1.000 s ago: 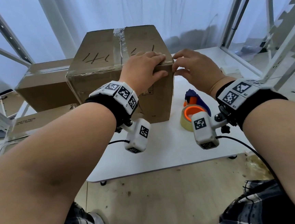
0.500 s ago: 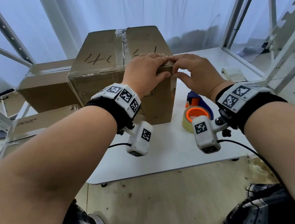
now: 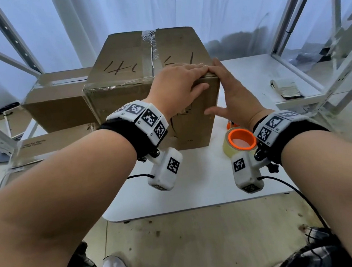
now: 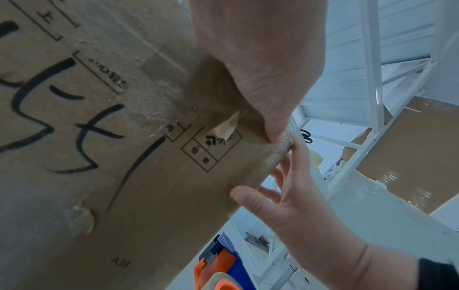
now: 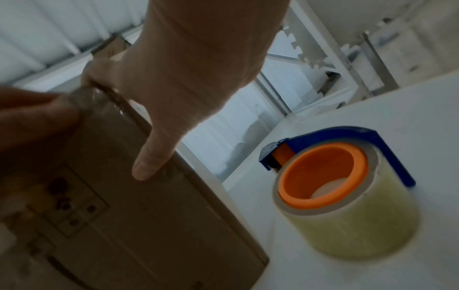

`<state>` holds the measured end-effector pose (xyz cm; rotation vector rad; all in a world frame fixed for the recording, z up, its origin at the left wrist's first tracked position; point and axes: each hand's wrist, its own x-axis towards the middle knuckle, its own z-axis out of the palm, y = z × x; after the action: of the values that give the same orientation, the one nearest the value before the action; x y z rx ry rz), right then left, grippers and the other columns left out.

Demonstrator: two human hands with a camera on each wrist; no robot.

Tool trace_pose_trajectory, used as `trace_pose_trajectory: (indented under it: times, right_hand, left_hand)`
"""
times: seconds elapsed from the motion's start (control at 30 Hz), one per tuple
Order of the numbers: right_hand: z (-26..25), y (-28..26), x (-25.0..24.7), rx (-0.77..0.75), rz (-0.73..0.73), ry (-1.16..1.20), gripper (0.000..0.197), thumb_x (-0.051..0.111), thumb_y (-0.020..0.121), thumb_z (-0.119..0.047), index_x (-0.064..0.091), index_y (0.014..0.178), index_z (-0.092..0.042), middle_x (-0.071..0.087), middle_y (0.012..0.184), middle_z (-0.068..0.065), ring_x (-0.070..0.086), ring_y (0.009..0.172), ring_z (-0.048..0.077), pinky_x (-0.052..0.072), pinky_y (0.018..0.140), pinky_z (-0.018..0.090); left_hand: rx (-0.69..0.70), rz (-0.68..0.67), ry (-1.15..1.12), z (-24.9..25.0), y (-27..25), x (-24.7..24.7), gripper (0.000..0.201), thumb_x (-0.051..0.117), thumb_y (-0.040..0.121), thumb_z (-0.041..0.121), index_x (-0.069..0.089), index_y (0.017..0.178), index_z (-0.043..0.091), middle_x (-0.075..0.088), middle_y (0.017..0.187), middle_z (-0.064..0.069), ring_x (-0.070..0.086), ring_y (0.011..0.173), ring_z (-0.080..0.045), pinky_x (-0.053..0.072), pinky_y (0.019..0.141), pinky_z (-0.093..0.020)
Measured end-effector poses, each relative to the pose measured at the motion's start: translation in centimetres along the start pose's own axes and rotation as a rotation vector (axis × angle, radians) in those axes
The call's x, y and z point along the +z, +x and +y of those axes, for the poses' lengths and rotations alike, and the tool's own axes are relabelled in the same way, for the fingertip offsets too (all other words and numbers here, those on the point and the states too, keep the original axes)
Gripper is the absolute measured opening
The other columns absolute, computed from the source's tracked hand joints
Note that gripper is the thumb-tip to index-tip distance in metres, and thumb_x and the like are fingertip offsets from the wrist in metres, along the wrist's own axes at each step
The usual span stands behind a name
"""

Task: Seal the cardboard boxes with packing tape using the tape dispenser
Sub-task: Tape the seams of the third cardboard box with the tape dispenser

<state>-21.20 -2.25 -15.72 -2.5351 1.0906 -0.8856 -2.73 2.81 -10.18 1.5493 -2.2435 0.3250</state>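
My left hand [image 3: 177, 86] lies flat over the box [image 3: 129, 99] corner, fingers straight. Right hand [image 3: 231, 94] presses open-palmed against its side, gripping nothing.

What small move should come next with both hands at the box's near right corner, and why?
Probably slide the right hand down the box's right side to press the tape end flat. The left hand lies flat over the corner, the right hand's straight fingers touch the side face there, and the tape dispenser stands unused on the table.
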Motion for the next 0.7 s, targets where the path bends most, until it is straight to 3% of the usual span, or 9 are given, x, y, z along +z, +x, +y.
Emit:
trace_pose_trajectory:
  times: [0.07, 0.13, 0.23, 0.33, 0.4, 0.5, 0.53, 0.63, 0.7]
  right_hand:
    - [0.4, 0.0, 0.5, -0.012, -0.017, -0.031, 0.107, 0.086, 0.065, -0.032, 0.016, 0.147, -0.026, 0.007, 0.16, 0.004, 0.024, 0.143, 0.025, 0.038, 0.106, 0.04]
    - [0.5, 0.2, 0.6, -0.022, -0.02, -0.036, 0.11, 0.087, 0.062, -0.033, 0.017, 0.146, -0.028, 0.009, 0.16, 0.005, 0.023, 0.143, 0.026, 0.036, 0.106, 0.042]
    - [0.0, 0.9, -1.0, -0.021, 0.012, -0.057, 0.087, 0.082, 0.069, -0.032, 0.038, 0.142, -0.016, 0.03, 0.154, 0.008, 0.035, 0.138, 0.03, 0.032, 0.108, 0.04]
    - [-0.6, 1.9, -2.6, -0.095, 0.126, -0.058, 0.051, 0.07, 0.082, -0.032, 0.061, 0.126, -0.01, 0.057, 0.133, 0.012, 0.054, 0.123, 0.03, 0.04, 0.104, 0.038]
    - [-0.9, 2.0, -2.8, -0.106, 0.185, 0.054, 0.041, 0.065, 0.086, -0.029, 0.065, 0.12, -0.007, 0.063, 0.124, 0.013, 0.059, 0.116, 0.026, 0.04, 0.102, 0.026]
    - [-1.1, 1.6, -1.9, -0.042, 0.215, 0.131, 0.041, 0.061, 0.091, -0.027, 0.059, 0.128, -0.011, 0.062, 0.126, 0.012, 0.057, 0.118, 0.021, 0.034, 0.102, 0.01]
    - [-1.2, 1.4, -1.4, 0.016, 0.21, 0.149, 0.043, 0.058, 0.094, -0.027, 0.054, 0.134, -0.012, 0.063, 0.125, 0.011, 0.058, 0.117, 0.021, 0.035, 0.101, 0.012]
    - [-1.6, 0.6, 0.3, 0.208, 0.108, 0.2, 0.043, 0.043, 0.101, -0.03, 0.045, 0.139, -0.01, 0.064, 0.106, 0.005, 0.062, 0.103, 0.027, 0.048, 0.091, 0.033]
    - [-1.5, -0.1, 1.3, 0.241, -0.012, 0.125, 0.041, 0.033, 0.104, -0.032, 0.048, 0.133, -0.009, 0.062, 0.099, 0.006, 0.06, 0.099, 0.032, 0.043, 0.079, 0.029]
  left_hand:
    - [-0.002, 0.009, 0.001, 0.1, -0.1, 0.1, 0.045, 0.048, 0.095, 0.042, 0.051, 0.136, 0.025, 0.054, 0.138, 0.004, 0.051, 0.125, -0.018, 0.036, 0.103, -0.034]
    - [-0.008, 0.012, 0.01, 0.1, 0.0, 0.0, 0.045, 0.048, 0.095, 0.043, 0.051, 0.136, 0.025, 0.054, 0.138, 0.004, 0.051, 0.125, -0.019, 0.036, 0.103, -0.034]
    - [-0.018, -0.001, 0.015, 0.0, 0.1, -0.1, 0.045, 0.047, 0.096, 0.043, 0.049, 0.137, 0.026, 0.052, 0.139, 0.006, 0.049, 0.127, -0.017, 0.035, 0.103, -0.032]
    - [-0.015, 0.008, 0.003, 0.0, 0.1, 0.0, 0.044, 0.049, 0.095, 0.043, 0.051, 0.136, 0.025, 0.053, 0.138, 0.005, 0.05, 0.126, -0.017, 0.036, 0.104, -0.032]
    - [-0.004, 0.032, -0.004, 0.0, 0.1, 0.1, 0.043, 0.048, 0.096, 0.042, 0.054, 0.134, 0.024, 0.056, 0.135, 0.004, 0.053, 0.123, -0.019, 0.04, 0.102, -0.034]
    - [0.004, 0.074, -0.01, 0.1, -0.1, 0.3, 0.042, 0.04, 0.098, 0.04, 0.058, 0.13, 0.021, 0.06, 0.131, 0.001, 0.056, 0.12, -0.021, 0.043, 0.1, -0.035]
    - [0.005, 0.071, 0.002, 0.2, -0.1, 0.4, 0.042, 0.038, 0.099, 0.04, 0.058, 0.131, 0.02, 0.059, 0.132, 0.001, 0.056, 0.12, -0.021, 0.043, 0.1, -0.035]
    - [-0.007, 0.038, 0.029, 0.0, -0.1, 0.4, 0.042, 0.035, 0.1, 0.039, 0.054, 0.134, 0.022, 0.054, 0.137, 0.004, 0.052, 0.124, -0.02, 0.041, 0.102, -0.036]
    - [-0.015, 0.027, 0.028, -0.1, -0.1, 0.5, 0.042, 0.034, 0.101, 0.039, 0.052, 0.135, 0.023, 0.052, 0.139, 0.005, 0.051, 0.126, -0.02, 0.041, 0.103, -0.036]
